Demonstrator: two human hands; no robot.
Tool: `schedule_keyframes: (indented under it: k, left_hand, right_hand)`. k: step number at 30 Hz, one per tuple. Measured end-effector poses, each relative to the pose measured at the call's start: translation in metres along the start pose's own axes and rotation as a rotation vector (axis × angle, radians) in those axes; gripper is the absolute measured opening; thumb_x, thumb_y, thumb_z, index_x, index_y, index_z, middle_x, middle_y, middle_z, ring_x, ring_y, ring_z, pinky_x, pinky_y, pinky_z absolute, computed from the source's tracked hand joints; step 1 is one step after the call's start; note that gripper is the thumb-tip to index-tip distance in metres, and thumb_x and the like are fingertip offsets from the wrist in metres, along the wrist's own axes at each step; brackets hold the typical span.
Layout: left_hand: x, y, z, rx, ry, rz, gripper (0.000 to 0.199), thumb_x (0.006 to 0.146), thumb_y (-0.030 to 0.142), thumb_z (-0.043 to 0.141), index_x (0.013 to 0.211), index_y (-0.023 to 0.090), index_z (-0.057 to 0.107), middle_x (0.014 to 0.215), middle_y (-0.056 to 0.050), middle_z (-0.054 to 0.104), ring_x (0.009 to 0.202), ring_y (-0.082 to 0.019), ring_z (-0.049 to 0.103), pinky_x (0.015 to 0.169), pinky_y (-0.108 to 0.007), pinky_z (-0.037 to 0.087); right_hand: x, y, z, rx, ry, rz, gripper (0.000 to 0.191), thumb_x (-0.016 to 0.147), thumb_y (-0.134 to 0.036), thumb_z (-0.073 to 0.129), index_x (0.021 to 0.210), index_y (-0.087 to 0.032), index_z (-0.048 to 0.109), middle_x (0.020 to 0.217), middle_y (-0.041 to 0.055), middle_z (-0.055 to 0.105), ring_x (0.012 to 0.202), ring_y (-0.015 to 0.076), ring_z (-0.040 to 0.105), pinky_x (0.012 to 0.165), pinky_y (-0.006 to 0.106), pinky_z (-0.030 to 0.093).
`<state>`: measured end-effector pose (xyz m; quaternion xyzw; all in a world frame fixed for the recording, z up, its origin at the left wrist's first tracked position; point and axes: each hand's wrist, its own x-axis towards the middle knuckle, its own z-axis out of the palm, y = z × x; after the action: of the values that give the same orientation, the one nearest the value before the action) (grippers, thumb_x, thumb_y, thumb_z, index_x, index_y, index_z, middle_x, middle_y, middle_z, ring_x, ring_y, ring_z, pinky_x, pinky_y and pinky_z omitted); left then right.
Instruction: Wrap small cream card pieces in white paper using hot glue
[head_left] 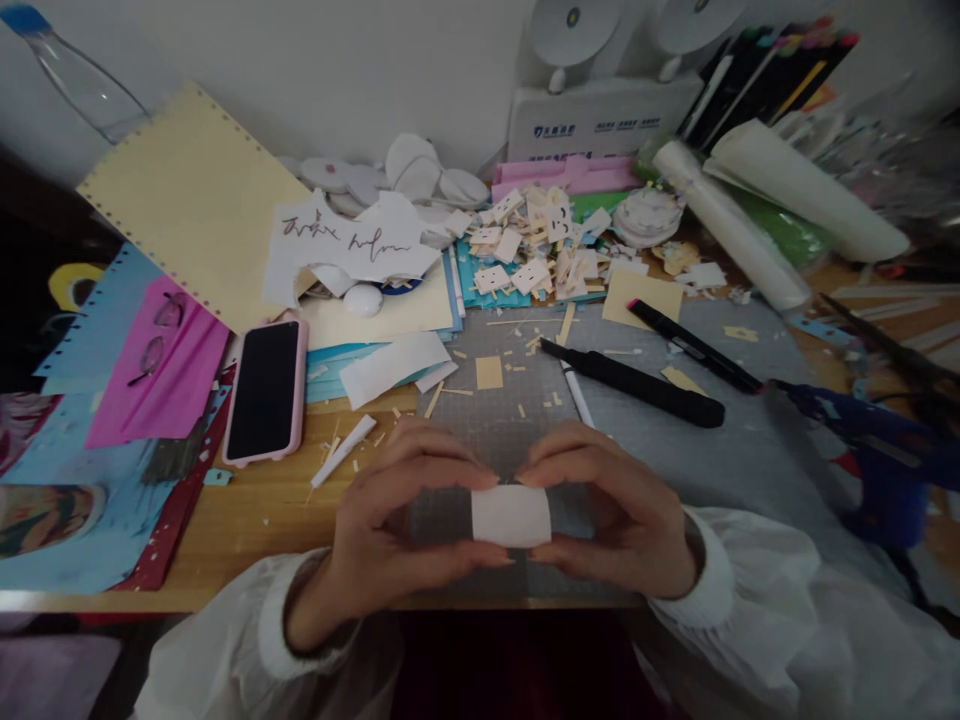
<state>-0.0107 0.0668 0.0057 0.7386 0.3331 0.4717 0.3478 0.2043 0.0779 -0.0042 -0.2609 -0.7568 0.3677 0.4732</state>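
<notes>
Between my two hands a small white piece of paper point(511, 515) is held above the front of the grey cutting mat point(480, 440); it looks slightly curved. My left hand point(409, 510) pinches its left end, thumb below and fingers above. In the same way my right hand point(611, 505) grips the right end. Beyond them on the mat lie a small square of cream paper point(489, 373), thin paper scraps, a black craft knife point(637, 383) and a black marker point(694, 345). What lies behind the held paper is hidden.
A phone point(264, 392) rests to the left beside coloured paper sheets point(161, 370). Small paper pieces with drawn faces point(529, 240) are heaped at the back. At right lie a blue glue gun point(877, 440) and white rolls point(806, 190). The table's front edge runs below my hands.
</notes>
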Motion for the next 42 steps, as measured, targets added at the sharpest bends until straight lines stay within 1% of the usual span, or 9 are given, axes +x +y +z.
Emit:
schedule_keyframes:
  k: [13,16,19,21,24,28,32,38,42]
  left_hand:
    - [0.000,-0.001,-0.005,0.081,-0.027,0.012,0.038,0.071,0.037,0.082,0.103,0.023,0.068,0.091,-0.004,0.069,0.085,-0.020,0.061,0.081,-0.038,0.047]
    - [0.000,-0.001,-0.011,0.120,-0.009,0.018,0.038,0.071,0.033,0.083,0.105,0.024,0.068,0.091,-0.004,0.068,0.087,-0.021,0.060,0.082,-0.039,0.047]
    - [0.002,-0.004,-0.022,0.142,0.049,0.033,0.039,0.072,0.029,0.082,0.108,0.024,0.068,0.093,-0.004,0.067,0.089,-0.021,0.059,0.080,-0.038,0.048]
    - [0.006,-0.007,-0.031,0.170,0.106,0.041,0.039,0.072,0.028,0.082,0.108,0.024,0.069,0.095,-0.004,0.066,0.090,-0.021,0.058,0.080,-0.037,0.048]
    - [0.019,-0.016,-0.043,0.273,0.155,0.002,0.035,0.073,0.026,0.081,0.106,0.026,0.069,0.098,-0.003,0.066,0.093,-0.020,0.059,0.081,-0.035,0.049]
    - [0.045,-0.035,-0.050,0.506,0.157,0.007,0.031,0.074,0.030,0.080,0.104,0.026,0.070,0.099,-0.003,0.068,0.095,-0.021,0.062,0.084,-0.036,0.050]
    - [0.072,-0.061,-0.045,0.616,0.139,0.042,0.025,0.078,0.034,0.076,0.099,0.021,0.070,0.097,-0.006,0.071,0.095,-0.022,0.063,0.087,-0.039,0.049]
    - [0.099,-0.102,-0.025,0.658,0.059,-0.013,0.025,0.079,0.038,0.074,0.096,0.021,0.070,0.098,-0.006,0.074,0.098,-0.025,0.065,0.091,-0.042,0.046]
    - [0.101,-0.110,-0.020,0.685,0.069,-0.031,0.038,0.083,0.042,0.070,0.112,0.020,0.065,0.112,-0.010,0.070,0.107,-0.028,0.062,0.093,-0.044,0.045]
  right_hand:
    - [-0.004,0.003,0.000,0.004,0.005,-0.017,0.033,0.080,-0.033,0.075,0.107,-0.020,0.061,0.096,0.0042,0.063,0.088,0.0144,0.060,0.076,0.028,0.051]
    - [-0.009,0.005,0.003,-0.024,0.006,0.039,0.056,0.076,-0.041,0.076,0.125,-0.022,0.055,0.115,0.0093,0.056,0.101,0.0199,0.055,0.078,0.032,0.051]
    - [-0.010,0.006,0.005,0.024,0.097,0.092,0.076,0.075,-0.046,0.075,0.139,-0.022,0.042,0.129,0.0137,0.045,0.103,0.0220,0.051,0.073,0.034,0.051]
    - [-0.008,0.004,0.004,0.049,0.090,0.086,0.050,0.084,-0.034,0.069,0.129,-0.022,0.051,0.117,0.0107,0.054,0.096,0.0187,0.053,0.073,0.032,0.050]
    - [-0.003,0.000,0.003,0.072,-0.020,0.044,0.006,0.093,-0.019,0.055,0.096,-0.019,0.059,0.083,0.0028,0.060,0.079,0.0130,0.056,0.070,0.027,0.047]
    - [-0.002,-0.004,0.007,0.041,-0.143,-0.033,0.019,0.098,-0.026,0.046,0.081,-0.019,0.051,0.069,0.0001,0.054,0.065,0.0110,0.050,0.058,0.024,0.040]
    - [-0.008,0.000,0.014,-0.060,-0.194,-0.115,0.032,0.099,-0.032,0.041,0.069,-0.021,0.041,0.059,-0.0029,0.047,0.055,0.0106,0.042,0.051,0.027,0.029]
    - [-0.008,0.005,0.018,-0.153,-0.155,-0.204,0.042,0.099,-0.036,0.042,0.061,-0.022,0.033,0.054,-0.0048,0.038,0.051,0.0107,0.032,0.049,0.030,0.021]
    - [-0.007,0.005,0.018,-0.184,-0.153,-0.179,0.041,0.098,-0.032,0.042,0.060,-0.022,0.033,0.055,-0.0047,0.038,0.051,0.0106,0.032,0.050,0.030,0.021]
